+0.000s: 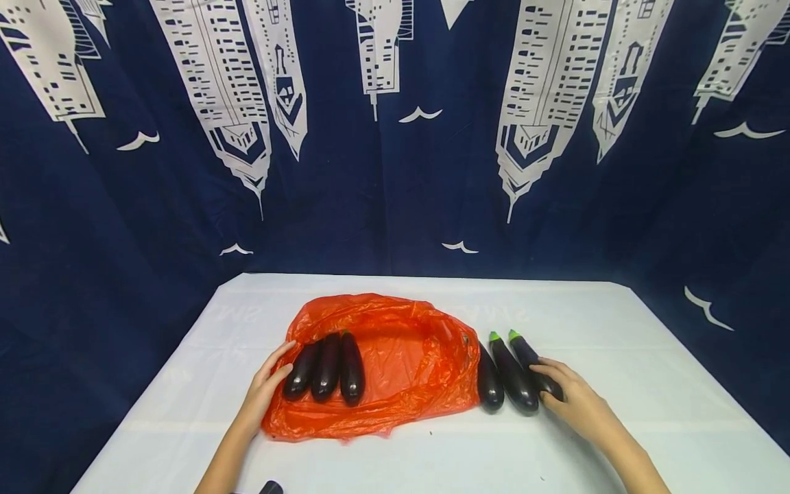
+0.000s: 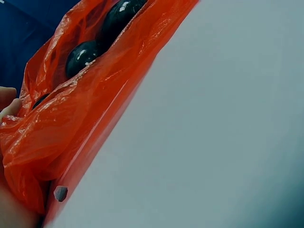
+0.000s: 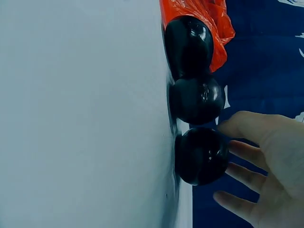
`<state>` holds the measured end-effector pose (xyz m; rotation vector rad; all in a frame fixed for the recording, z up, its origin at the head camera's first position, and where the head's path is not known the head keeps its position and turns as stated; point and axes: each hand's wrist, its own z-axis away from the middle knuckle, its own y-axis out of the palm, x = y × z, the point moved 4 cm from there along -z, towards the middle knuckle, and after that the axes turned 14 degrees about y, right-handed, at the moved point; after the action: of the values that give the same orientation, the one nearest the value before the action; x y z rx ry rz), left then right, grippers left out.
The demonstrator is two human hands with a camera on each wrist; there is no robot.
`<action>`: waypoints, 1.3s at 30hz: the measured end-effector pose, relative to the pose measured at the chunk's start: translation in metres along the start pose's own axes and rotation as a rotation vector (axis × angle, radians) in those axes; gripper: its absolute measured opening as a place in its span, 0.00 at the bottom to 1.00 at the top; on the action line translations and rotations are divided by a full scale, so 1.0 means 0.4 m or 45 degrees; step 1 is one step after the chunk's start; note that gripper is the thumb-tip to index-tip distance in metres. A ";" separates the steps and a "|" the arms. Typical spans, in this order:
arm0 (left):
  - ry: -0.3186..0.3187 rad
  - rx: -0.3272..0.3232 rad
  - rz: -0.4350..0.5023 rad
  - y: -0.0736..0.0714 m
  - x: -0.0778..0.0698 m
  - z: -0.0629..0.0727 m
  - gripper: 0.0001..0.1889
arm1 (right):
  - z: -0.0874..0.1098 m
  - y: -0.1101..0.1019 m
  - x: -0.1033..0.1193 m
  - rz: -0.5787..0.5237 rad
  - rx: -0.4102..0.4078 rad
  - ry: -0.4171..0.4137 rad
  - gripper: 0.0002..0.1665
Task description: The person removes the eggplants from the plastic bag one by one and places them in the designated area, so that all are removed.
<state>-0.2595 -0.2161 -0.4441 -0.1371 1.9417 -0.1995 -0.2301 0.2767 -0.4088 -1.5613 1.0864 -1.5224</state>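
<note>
An orange-red plastic bag [image 1: 395, 370] lies spread wide on the table, with three dark eggplants [image 1: 326, 367] side by side in its left part. My left hand [image 1: 267, 387] rests along the bag's left edge, fingers extended and fingertips at the rim near the leftmost eggplant. Right of the bag lie three more eggplants, their green stem ends pointing away. My right hand [image 1: 574, 398] is at the rightmost eggplant [image 1: 531, 360], thumb and fingers spread loosely about its near end. In the right wrist view that eggplant [image 3: 202, 156] lies on the table beside the fingertips.
The bag's right edge overlaps the nearest loose eggplant [image 1: 490, 381]; another eggplant [image 1: 513, 374] lies between it and the rightmost one. A white cloth covers the table [image 1: 432, 460]. Behind hangs a dark blue curtain [image 1: 382, 192] with white buildings. A small dark object [image 1: 271, 487] shows at the front edge.
</note>
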 end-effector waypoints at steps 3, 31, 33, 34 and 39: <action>0.007 -0.005 0.002 -0.001 -0.001 0.001 0.24 | 0.002 -0.011 0.010 0.021 -0.046 -0.025 0.26; 0.015 0.003 0.008 0.000 -0.002 0.001 0.23 | 0.022 -0.091 0.183 -0.075 -0.261 -0.238 0.18; 0.015 0.001 0.005 -0.001 -0.002 0.001 0.23 | 0.021 -0.085 0.196 -0.081 -0.250 -0.251 0.19; 0.016 0.000 0.002 -0.001 -0.002 0.001 0.23 | 0.021 -0.081 0.203 -0.080 -0.243 -0.258 0.20; 0.016 0.001 0.003 -0.002 -0.002 0.002 0.23 | 0.019 -0.073 0.243 -0.083 -0.261 -0.301 0.21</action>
<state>-0.2586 -0.2167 -0.4437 -0.1338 1.9540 -0.1998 -0.2236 0.2000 -0.3424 -1.8794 1.0906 -1.2589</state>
